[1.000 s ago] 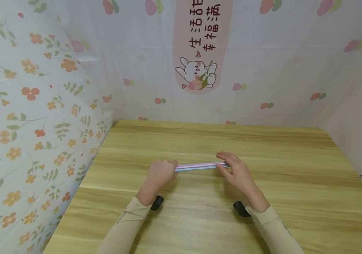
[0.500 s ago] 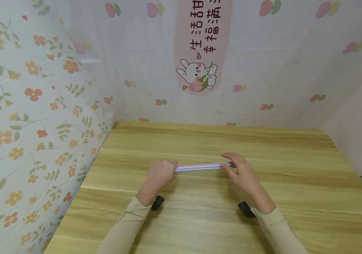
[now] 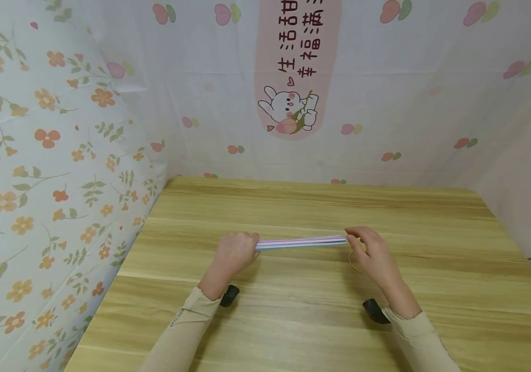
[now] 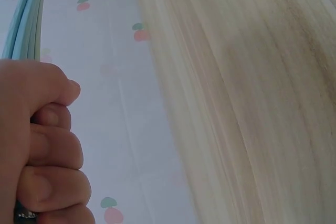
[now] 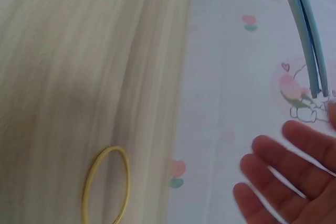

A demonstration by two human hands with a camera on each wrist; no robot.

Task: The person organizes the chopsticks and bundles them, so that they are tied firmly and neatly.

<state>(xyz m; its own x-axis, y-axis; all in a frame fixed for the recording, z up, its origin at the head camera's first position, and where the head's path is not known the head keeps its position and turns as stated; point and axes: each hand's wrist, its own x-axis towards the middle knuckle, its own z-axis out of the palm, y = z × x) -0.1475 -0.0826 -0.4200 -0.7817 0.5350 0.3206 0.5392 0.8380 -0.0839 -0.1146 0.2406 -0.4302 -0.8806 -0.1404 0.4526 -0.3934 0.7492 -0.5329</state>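
Left hand: the left hand [image 3: 232, 253] is fisted round one end of the bundle of straws [image 3: 301, 242], held level just above the table [image 3: 433, 289].
Right hand: the right hand [image 3: 371, 253] hovers at the bundle's free end, fingers [image 5: 286, 166] spread — gripping nothing.
Rubber band: the yellow rubber band [image 5: 106, 184] lies flat on the table under the right hand.
Progress: straws gathered; band seemingly not yet round them — binding remains.

Head view: from above, facing forward and down over the pale wooden table [image 3: 293, 310]. Left wrist view: close behind the fisted left hand [image 4: 37, 145]. Right wrist view: close beside the right hand [image 5: 289, 182]. All share the pastel pink-and-blue straw bundle [image 3: 300, 242].
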